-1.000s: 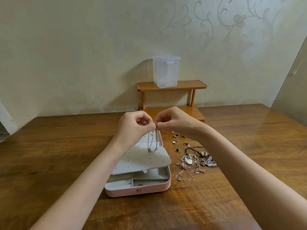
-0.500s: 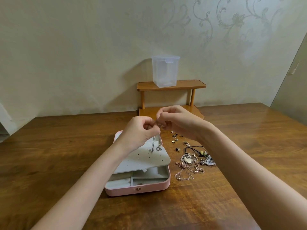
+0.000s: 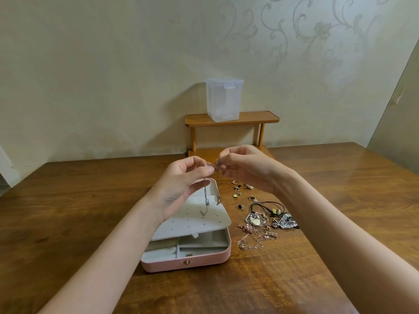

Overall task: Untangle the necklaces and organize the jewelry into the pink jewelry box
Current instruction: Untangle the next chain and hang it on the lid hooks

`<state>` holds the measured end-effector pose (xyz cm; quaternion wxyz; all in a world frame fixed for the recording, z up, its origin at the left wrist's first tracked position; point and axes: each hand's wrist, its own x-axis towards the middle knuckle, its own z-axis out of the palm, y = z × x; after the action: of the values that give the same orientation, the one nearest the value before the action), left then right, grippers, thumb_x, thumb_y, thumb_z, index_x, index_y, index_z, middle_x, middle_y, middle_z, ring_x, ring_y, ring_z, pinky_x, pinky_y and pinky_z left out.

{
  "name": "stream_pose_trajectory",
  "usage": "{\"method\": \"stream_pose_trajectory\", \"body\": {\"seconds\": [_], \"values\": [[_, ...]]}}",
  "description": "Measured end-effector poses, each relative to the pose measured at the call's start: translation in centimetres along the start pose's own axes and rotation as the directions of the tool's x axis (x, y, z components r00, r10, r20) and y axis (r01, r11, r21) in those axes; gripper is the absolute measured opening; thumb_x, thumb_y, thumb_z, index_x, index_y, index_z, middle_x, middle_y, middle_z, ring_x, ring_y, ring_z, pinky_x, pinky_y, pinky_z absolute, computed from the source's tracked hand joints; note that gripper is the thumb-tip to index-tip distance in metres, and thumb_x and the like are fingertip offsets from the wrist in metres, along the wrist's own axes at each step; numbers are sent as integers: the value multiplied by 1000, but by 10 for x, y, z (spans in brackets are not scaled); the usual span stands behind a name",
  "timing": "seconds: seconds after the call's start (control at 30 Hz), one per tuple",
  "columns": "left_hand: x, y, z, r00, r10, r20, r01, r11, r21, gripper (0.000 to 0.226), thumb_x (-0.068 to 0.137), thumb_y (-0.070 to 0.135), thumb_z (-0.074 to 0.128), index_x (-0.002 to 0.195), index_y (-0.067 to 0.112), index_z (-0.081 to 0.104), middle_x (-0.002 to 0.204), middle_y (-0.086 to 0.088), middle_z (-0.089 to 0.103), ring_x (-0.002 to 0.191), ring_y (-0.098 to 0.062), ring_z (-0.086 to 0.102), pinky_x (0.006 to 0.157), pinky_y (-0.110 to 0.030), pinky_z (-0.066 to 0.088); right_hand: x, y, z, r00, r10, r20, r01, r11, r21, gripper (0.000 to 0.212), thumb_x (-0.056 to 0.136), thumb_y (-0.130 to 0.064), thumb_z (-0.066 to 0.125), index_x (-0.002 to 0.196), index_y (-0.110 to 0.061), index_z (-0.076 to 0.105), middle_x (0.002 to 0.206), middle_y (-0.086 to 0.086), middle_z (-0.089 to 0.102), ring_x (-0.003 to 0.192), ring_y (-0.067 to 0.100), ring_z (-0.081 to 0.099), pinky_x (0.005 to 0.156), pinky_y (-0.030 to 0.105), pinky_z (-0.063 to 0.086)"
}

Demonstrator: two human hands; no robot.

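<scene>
A thin silver chain (image 3: 206, 196) is pinched between the curled fingers of the left hand (image 3: 181, 184) and the right hand (image 3: 246, 168), both raised close together above the far end of the pink box (image 3: 188, 261). The chain's loose ends, one with a clasp, are hung down in front of the box's white perforated tray (image 3: 192, 219), which is slid back so that the grey compartments beneath are shown. Just right of the box, on the table (image 3: 68, 200), a tangle of necklaces (image 3: 260, 230) is spread, with small earrings (image 3: 240, 191) scattered behind it. A clear container (image 3: 224, 98) is set on a wooden shelf (image 3: 254, 117) by the wall.
</scene>
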<state>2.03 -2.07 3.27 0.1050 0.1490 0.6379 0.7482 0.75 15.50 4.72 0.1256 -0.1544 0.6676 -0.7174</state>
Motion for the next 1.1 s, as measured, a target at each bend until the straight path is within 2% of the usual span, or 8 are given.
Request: {"method": "stream_pose_trajectory", "body": {"seconds": [0.27, 0.47, 0.57, 0.63, 0.77, 0.87, 1.0, 1.1], "values": [[5, -3, 9, 985, -58, -161, 24, 979, -204, 12, 87, 3, 59, 80, 12, 56, 69, -1, 64, 61, -7, 62, 61, -19, 53, 2, 3, 2, 1000, -8, 1, 8, 999, 38, 18, 87, 5, 54, 72, -4, 54, 67, 3, 59, 63, 8, 58, 61, 18, 50], [5, -2, 14, 986, 9, -165, -50, 968, -246, 11, 91, -1, 52, 89, 10, 52, 75, -5, 58, 68, -11, 53, 59, -17, 52, 5, 6, 7, 999, -11, -37, 14, 994, 106, 13, 85, 5, 56, 78, -5, 60, 73, 5, 59, 68, 11, 55, 62, 18, 50], [3, -4, 13, 978, 80, -191, -100, 990, -97, 11, 92, 1, 51, 93, 12, 52, 76, -3, 56, 66, -9, 49, 59, -16, 48, 2, 3, 8, 999, 13, -37, -13, 1000, 14, 6, 84, 1, 59, 84, -4, 63, 69, 1, 59, 64, 7, 55, 59, 17, 48], [3, -6, 10, 968, 162, -191, -146, 985, 96, 12, 93, 4, 53, 94, 16, 52, 80, -4, 58, 68, -9, 50, 63, -17, 47, 1, -1, 7, 999, 38, -33, -40, 996, -79, 7, 85, 2, 59, 87, -1, 65, 66, -1, 63, 62, 5, 57, 59, 16, 49], [4, -6, 7, 923, 357, -140, -275, 871, 406, 16, 91, 5, 55, 92, 20, 52, 86, -2, 57, 79, -9, 54, 67, -14, 47, -1, -9, 8, 995, 99, -16, -100, 967, -236, 6, 84, 1, 62, 86, -1, 68, 66, -2, 65, 60, 3, 60, 58, 15, 49], [5, -4, 3, 916, 386, -106, -292, 825, 485, 19, 91, 4, 55, 89, 23, 56, 85, 0, 60, 79, -8, 55, 69, -14, 47, -1, -12, 7, 994, 110, -14, -110, 970, -217, 4, 83, -1, 64, 83, 0, 68, 67, 0, 64, 60, 4, 60, 58, 15, 50], [4, -5, 0, 942, 319, -109, -204, 796, 569, 25, 90, 6, 55, 82, 28, 64, 85, -6, 66, 82, -19, 60, 74, -31, 51, 0, -12, 7, 995, 97, -5, -96, 971, -221, 7, 85, -1, 63, 80, -3, 67, 62, -4, 62, 63, 7, 54, 59, 16, 48], [1, -2, 0, 947, 279, -157, -155, 828, 539, 23, 90, 7, 57, 80, 25, 67, 77, 2, 65, 74, -12, 58, 69, -23, 48, 1, -11, 7, 996, 82, -32, -88, 960, -268, 6, 85, -3, 64, 80, -4, 67, 65, -3, 62, 67, 8, 53, 61, 17, 48]]}}
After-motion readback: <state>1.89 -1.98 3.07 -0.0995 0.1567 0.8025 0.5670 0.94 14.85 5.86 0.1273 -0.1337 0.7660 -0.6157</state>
